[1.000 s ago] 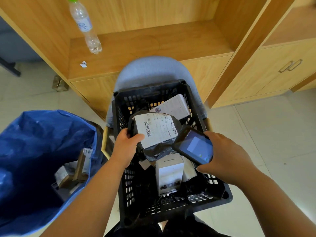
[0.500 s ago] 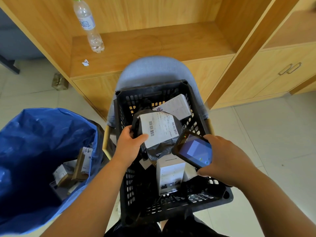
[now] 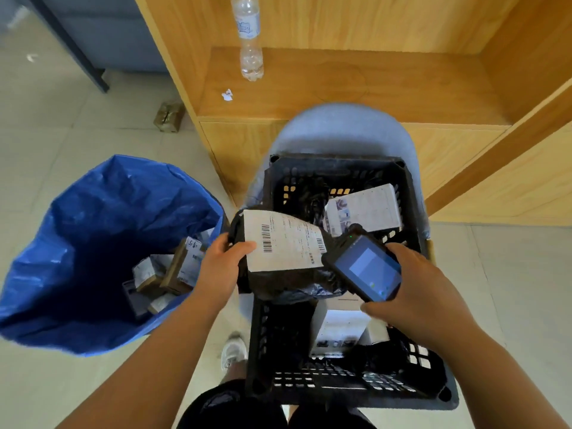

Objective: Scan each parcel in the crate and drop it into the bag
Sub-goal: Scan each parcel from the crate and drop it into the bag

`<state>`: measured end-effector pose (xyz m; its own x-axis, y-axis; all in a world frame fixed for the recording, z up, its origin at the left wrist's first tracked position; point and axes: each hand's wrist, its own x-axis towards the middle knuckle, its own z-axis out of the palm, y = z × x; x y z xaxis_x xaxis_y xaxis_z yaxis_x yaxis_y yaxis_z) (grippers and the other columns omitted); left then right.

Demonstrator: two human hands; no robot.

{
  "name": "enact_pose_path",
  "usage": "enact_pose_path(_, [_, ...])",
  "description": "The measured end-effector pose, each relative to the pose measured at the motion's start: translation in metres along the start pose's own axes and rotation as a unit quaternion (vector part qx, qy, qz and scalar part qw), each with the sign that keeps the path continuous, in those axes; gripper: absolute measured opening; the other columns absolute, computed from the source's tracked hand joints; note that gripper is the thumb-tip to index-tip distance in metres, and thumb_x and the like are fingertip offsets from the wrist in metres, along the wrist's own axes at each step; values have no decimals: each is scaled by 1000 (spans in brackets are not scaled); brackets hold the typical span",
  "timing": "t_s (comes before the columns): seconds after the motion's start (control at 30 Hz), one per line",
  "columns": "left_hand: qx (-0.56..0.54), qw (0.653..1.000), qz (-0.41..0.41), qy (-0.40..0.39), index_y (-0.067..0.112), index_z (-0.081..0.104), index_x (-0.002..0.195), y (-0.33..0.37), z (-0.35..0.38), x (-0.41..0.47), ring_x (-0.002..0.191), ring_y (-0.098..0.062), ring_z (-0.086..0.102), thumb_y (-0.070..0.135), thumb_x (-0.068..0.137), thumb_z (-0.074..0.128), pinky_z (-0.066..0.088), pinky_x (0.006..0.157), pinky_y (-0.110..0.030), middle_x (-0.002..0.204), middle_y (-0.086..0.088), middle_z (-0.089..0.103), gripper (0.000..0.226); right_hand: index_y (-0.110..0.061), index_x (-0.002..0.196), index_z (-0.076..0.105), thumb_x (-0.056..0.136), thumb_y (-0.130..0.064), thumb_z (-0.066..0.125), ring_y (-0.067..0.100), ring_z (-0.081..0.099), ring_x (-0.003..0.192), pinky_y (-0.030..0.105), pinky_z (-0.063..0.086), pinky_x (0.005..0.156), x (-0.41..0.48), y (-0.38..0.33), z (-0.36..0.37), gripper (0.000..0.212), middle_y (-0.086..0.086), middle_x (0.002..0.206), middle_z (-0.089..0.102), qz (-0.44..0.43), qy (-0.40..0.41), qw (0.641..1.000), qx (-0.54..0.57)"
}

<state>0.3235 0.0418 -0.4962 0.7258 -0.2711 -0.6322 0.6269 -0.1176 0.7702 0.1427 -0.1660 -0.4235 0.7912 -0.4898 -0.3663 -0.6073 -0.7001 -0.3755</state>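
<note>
My left hand point(image 3: 221, 263) grips a black plastic parcel point(image 3: 284, 258) by its left edge, white barcode label facing up, over the left rim of the black crate point(image 3: 266, 335). My right hand point(image 3: 411, 292) holds a dark handheld scanner point(image 3: 363, 267) with a lit screen, its top end close to the label's right side. More parcels lie in the crate: a white box point(image 3: 363, 209) at the back and a white box point(image 3: 337, 329) near the front. The blue bag point(image 3: 102, 212) stands open to the left with several parcels inside.
The crate rests on a grey chair point(image 3: 334, 131) in front of a wooden cabinet point(image 3: 340, 82) with a water bottle point(image 3: 249, 38) on its shelf. A small brown packet point(image 3: 168, 116) lies on the tiled floor. My foot point(image 3: 232, 351) shows between bag and crate.
The parcel in my left hand has moved left toward the crate's left rim and the bag. The scanner stays by the label. The view has swung left.
</note>
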Motion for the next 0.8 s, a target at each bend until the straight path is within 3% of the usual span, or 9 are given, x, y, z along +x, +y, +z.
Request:
enact_pose_path(0.07, [-7, 999, -12, 44, 22, 62, 103, -1, -32, 1, 103, -35, 64, 12, 89, 59, 48, 93, -57, 109, -10, 69, 18, -28, 130, 34, 59, -48, 79, 13, 47, 86, 30, 48, 70, 12, -21, 6, 87, -11, 101, 41, -29, -20, 999, -10])
enact_pose_path(0.17, [-3, 994, -6, 109, 24, 66, 98, -4, -82, 1, 90, -24, 67, 13, 90, 54, 54, 81, -44, 95, -3, 72, 18, -28, 131, 33, 59, -48, 78, 13, 47, 89, 32, 48, 73, 30, -59, 20, 87, -11, 104, 42, -64, -59, 996, -25])
enact_pose_path(0.3, [-1, 989, -20, 148, 20, 63, 99, -8, -151, 10, 96, -27, 66, 17, 90, 49, 53, 86, -47, 104, -7, 71, 17, -27, 137, 26, 60, -51, 78, 13, 42, 93, 35, 47, 81, 51, -118, 44, 96, -8, 119, 44, -91, -95, 990, -60])
enact_pose_path(0.43, [-1, 978, -38, 203, 16, 57, 94, -7, -221, 40, 83, -20, 65, 18, 90, 53, 55, 69, -39, 95, -5, 68, 6, -26, 139, 23, 61, -52, 77, 18, 47, 106, 40, 46, 87, 71, -181, 71, 98, -6, 126, 44, -100, -123, 984, -81])
enact_pose_path(0.53, [66, 968, -33, 239, 17, 54, 106, -8, -268, 72, 89, -19, 63, 25, 87, 59, 53, 79, -43, 102, -4, 66, 21, -25, 134, 29, 61, -51, 75, 18, 48, 105, 39, 46, 84, 89, -225, 94, 90, -5, 122, 46, -100, -135, 981, -101])
enact_pose_path(0.63, [153, 951, -42, 265, 13, 51, 115, -11, -306, 114, 85, -18, 60, 29, 86, 60, 46, 69, -34, 105, -5, 64, 34, -25, 125, 33, 60, -50, 75, 17, 49, 98, 37, 45, 79, 109, -263, 116, 81, -5, 113, 47, -89, -155, 975, -132])
enact_pose_path(0.8, [246, 939, -104, 216, 4, 44, 127, -30, -336, 191, 100, -32, 59, 23, 86, 64, 48, 81, -37, 116, -17, 61, 50, -26, 122, 34, 60, -49, 75, 17, 50, 94, 36, 44, 75, 143, -300, 147, 78, -7, 109, 48, -78, -164, 968, -170])
